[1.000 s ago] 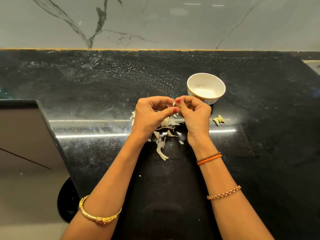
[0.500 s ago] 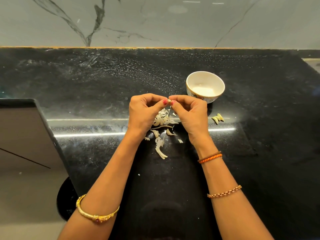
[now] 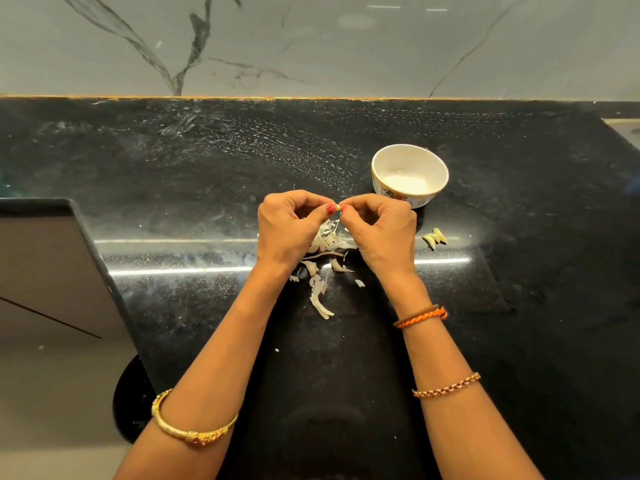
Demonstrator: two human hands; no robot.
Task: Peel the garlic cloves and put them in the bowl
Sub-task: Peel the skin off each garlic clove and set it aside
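Head view: left hand (image 3: 287,226) and right hand (image 3: 382,230) pinch garlic clove (image 3: 337,208) lying crosswise.

Your left hand (image 3: 289,227) and right hand (image 3: 379,233) meet over the middle of the black countertop (image 3: 194,168), their fingertips pinching one small garlic clove (image 3: 335,208) between them. Directly under your hands a heap of pale garlic skins (image 3: 322,271) lies scattered, trailing towards the near edge. The white bowl (image 3: 409,174) stands just beyond your right hand, nearer the back edge. A few unpeeled cloves (image 3: 434,238) lie just to the right of that hand, in front of the bowl. You wear a gold bangle (image 3: 194,429) on the left forearm, an orange thread band (image 3: 420,316) and a bead bracelet (image 3: 446,388) on the right.
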